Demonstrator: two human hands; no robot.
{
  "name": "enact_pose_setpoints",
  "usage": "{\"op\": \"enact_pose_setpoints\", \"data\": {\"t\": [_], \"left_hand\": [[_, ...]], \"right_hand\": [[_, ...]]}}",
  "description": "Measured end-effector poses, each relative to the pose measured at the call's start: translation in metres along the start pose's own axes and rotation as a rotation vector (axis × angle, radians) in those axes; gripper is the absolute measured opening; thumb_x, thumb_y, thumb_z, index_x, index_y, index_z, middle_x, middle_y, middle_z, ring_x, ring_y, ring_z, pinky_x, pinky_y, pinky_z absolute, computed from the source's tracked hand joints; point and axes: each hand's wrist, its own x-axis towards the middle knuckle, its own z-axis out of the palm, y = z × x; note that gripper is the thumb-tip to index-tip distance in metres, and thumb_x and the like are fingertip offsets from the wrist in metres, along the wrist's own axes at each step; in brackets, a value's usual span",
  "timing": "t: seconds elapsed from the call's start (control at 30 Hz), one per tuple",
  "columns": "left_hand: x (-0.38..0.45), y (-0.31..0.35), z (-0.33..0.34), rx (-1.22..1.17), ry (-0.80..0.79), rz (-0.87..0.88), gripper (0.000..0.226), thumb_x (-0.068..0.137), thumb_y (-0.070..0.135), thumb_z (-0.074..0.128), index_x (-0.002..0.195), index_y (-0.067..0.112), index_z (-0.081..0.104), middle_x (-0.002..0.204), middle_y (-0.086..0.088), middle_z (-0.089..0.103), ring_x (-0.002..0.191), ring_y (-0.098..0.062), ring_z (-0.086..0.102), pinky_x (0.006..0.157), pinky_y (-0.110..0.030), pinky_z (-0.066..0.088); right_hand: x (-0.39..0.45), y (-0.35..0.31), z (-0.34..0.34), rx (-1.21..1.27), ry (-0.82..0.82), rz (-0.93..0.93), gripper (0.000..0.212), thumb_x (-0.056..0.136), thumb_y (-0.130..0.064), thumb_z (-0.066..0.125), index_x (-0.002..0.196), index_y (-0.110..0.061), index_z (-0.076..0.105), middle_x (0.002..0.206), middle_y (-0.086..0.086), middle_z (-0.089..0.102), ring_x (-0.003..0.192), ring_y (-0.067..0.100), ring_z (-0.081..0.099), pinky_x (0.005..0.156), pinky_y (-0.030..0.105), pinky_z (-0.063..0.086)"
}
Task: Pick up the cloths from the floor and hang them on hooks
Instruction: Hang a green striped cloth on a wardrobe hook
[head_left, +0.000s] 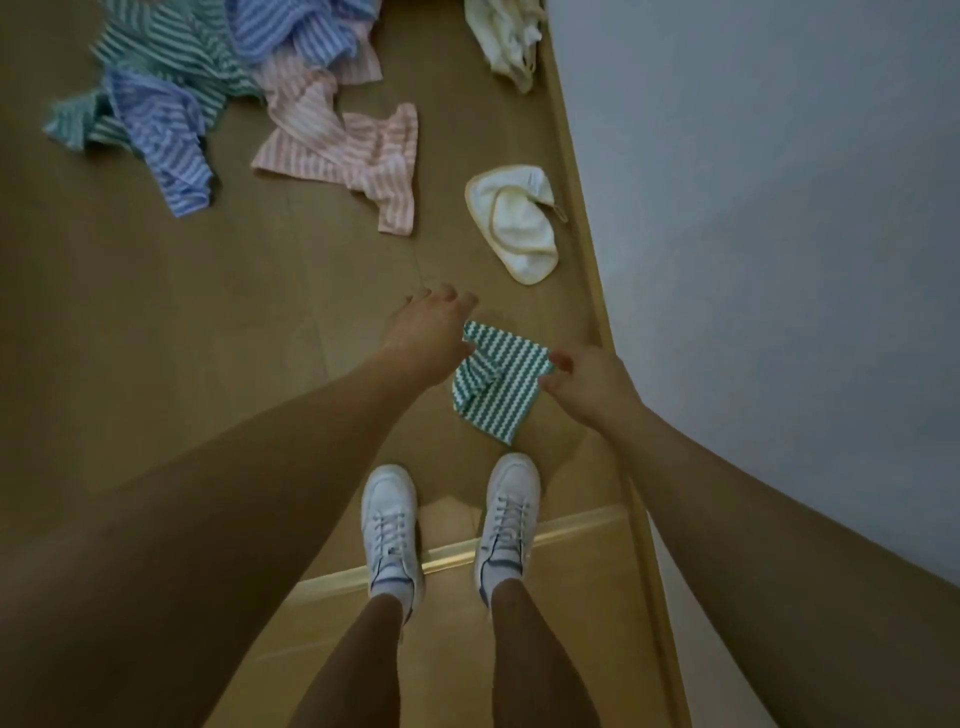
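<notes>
Cloths in stripes (171, 104) sit piled on the wooden floor (156, 322) far left, a pink one (358, 156) beside them. Left hand (428, 332) grips one edge of the green zigzag cloth (493, 387), right hand (587, 384) pinches the other, holding it up above the white sneakers (447, 525). A cream cloth (519, 228) lies by the wall (779, 208).
</notes>
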Motion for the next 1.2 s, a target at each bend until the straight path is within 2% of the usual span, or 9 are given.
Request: {"op": "enact_pose_setpoints", "data": {"t": [0.23,0.33,0.5,0.67,0.73,0.83,1.0,1.07,1.2], "left_hand": [[0.105,-0.032,0.121,0.089,-0.013,0.109,0.054,0.091,0.038,0.064,0.139,0.020,0.046,0.134,-0.008,0.053,0.120,-0.031,0.050,0.097,-0.042,0.039],[0.142,-0.038,0.155,0.158,0.004,0.152,0.048,0.090,0.036,0.064,0.133,0.018,0.051,0.128,-0.007,0.056,0.116,-0.030,0.051,0.094,-0.041,0.039],[0.171,-0.039,0.184,0.245,0.091,0.177,0.026,0.091,0.019,0.057,0.116,0.015,0.055,0.114,-0.010,0.060,0.107,-0.031,0.052,0.090,-0.040,0.036],[0.167,-0.043,0.193,0.238,0.056,0.173,0.022,0.090,0.016,0.052,0.110,0.015,0.060,0.111,-0.009,0.062,0.105,-0.029,0.052,0.088,-0.038,0.034],[0.156,-0.045,0.183,0.203,0.058,0.210,0.021,0.088,0.021,0.056,0.107,0.016,0.061,0.109,-0.008,0.061,0.104,-0.029,0.051,0.084,-0.037,0.033],[0.131,-0.044,0.147,0.142,0.058,0.255,0.016,0.079,0.025,0.064,0.089,0.022,0.053,0.097,-0.006,0.062,0.096,-0.030,0.055,0.079,-0.036,0.032],[0.077,-0.025,0.051,0.072,0.067,0.254,0.024,0.074,0.022,0.066,0.078,0.024,0.042,0.078,-0.008,0.064,0.079,-0.034,0.061,0.079,-0.034,0.034],[0.054,-0.014,-0.001,0.022,0.118,0.276,0.024,0.073,0.017,0.065,0.074,0.024,0.042,0.068,-0.006,0.056,0.074,-0.037,0.060,0.070,-0.033,0.032],[0.003,0.007,-0.112,-0.142,0.169,0.351,0.025,0.068,0.006,0.064,0.066,0.015,0.040,0.060,-0.003,0.039,0.058,-0.037,0.051,0.055,-0.032,0.028]], "right_hand": [[0.129,0.061,0.079,-0.016,0.009,-0.022,0.039,0.090,-0.024,0.064,0.127,-0.010,0.059,0.120,0.011,0.064,0.105,0.021,0.060,0.071,0.020,0.036],[0.175,0.074,0.106,-0.076,0.026,-0.023,0.035,0.090,-0.024,0.062,0.122,-0.010,0.058,0.116,0.012,0.062,0.101,0.025,0.059,0.068,0.025,0.035],[0.213,0.080,0.135,-0.272,0.141,-0.045,0.022,0.088,-0.022,0.061,0.107,-0.013,0.054,0.112,0.012,0.056,0.111,0.031,0.051,0.085,0.039,0.042],[0.212,0.081,0.143,-0.357,0.132,-0.014,0.012,0.093,-0.022,0.056,0.094,-0.012,0.061,0.108,0.011,0.061,0.115,0.031,0.051,0.097,0.040,0.040],[0.199,0.079,0.136,-0.287,0.134,-0.084,0.008,0.090,-0.019,0.057,0.085,-0.013,0.054,0.096,0.011,0.058,0.101,0.030,0.053,0.082,0.034,0.040],[0.168,0.066,0.112,-0.133,0.110,-0.141,0.012,0.084,-0.014,0.058,0.082,-0.013,0.047,0.081,0.007,0.052,0.075,0.024,0.048,0.056,0.031,0.028],[0.103,0.019,0.039,-0.018,0.167,-0.271,0.026,0.078,-0.007,0.059,0.065,-0.020,0.040,0.067,0.002,0.048,0.066,0.022,0.047,0.054,0.033,0.026],[0.074,-0.007,0.001,-0.003,0.184,-0.323,0.035,0.077,-0.006,0.060,0.061,-0.023,0.034,0.063,-0.002,0.044,0.063,0.020,0.045,0.054,0.033,0.027],[0.011,-0.062,-0.088,-0.030,0.202,-0.401,0.026,0.069,-0.005,0.065,0.060,-0.018,0.044,0.064,-0.004,0.048,0.064,0.016,0.048,0.056,0.029,0.035]]}}
